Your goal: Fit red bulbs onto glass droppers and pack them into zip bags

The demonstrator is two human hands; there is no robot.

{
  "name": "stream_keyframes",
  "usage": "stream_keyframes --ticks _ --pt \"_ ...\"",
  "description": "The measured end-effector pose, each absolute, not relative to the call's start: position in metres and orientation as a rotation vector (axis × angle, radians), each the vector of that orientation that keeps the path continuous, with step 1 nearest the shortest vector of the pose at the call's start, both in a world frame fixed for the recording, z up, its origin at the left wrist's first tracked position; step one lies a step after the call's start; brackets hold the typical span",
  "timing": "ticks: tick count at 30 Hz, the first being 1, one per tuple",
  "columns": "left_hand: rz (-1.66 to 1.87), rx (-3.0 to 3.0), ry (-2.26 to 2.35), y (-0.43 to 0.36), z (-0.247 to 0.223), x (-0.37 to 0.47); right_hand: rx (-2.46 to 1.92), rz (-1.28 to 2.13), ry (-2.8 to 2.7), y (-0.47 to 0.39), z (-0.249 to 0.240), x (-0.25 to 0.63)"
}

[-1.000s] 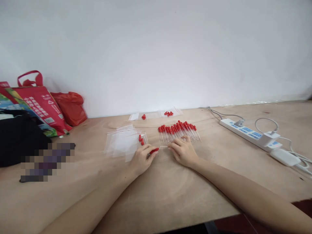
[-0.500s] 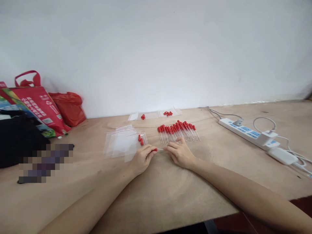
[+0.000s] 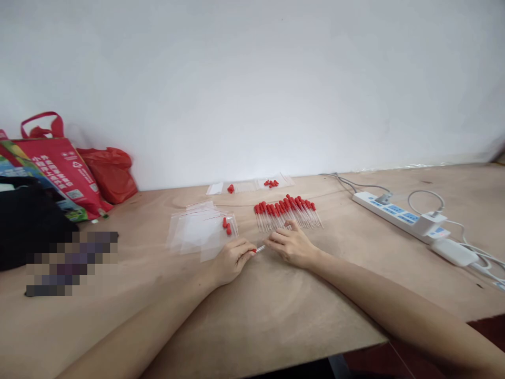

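An indoor room, a home or a small workshop; I cannot tell which. I work at a plain wooden counter (image 3: 272,310) set against a white wall (image 3: 252,89). Household signs: a printed shopping bag (image 3: 59,169) and a red plastic bag (image 3: 111,175). Workshop signs: red-topped droppers (image 3: 287,209) laid in a row, small clear bags (image 3: 197,229), a power strip (image 3: 385,210).

The droppers (image 3: 305,215) have red bulbs (image 3: 289,199), the power strip (image 3: 399,213) white and blue, the table (image 3: 252,316) light brown.
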State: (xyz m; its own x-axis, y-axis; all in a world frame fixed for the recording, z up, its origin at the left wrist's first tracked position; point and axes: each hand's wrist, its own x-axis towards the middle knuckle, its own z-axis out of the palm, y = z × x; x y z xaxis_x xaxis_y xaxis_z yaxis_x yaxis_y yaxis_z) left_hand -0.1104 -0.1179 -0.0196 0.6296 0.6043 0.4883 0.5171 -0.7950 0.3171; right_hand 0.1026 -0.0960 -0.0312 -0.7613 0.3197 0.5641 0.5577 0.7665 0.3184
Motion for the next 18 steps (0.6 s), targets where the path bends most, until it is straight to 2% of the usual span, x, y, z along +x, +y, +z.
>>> stream_keyframes --ticks 10,15,18 --pt "1.012 2.899 0.878 -0.115 -0.023 -0.11 -0.68 -0.623 -2.411 -0.107 -0.031 0.095" --pt "1.082 3.135 0.779 -0.117 -0.02 -0.109 -0.75 -0.338 -2.431 -0.113 -0.029 0.089" --pt "1.018 3.337 0.693 -0.117 -0.016 -0.109 -0.828 -0.055 -2.47 -0.114 -0.028 0.089"
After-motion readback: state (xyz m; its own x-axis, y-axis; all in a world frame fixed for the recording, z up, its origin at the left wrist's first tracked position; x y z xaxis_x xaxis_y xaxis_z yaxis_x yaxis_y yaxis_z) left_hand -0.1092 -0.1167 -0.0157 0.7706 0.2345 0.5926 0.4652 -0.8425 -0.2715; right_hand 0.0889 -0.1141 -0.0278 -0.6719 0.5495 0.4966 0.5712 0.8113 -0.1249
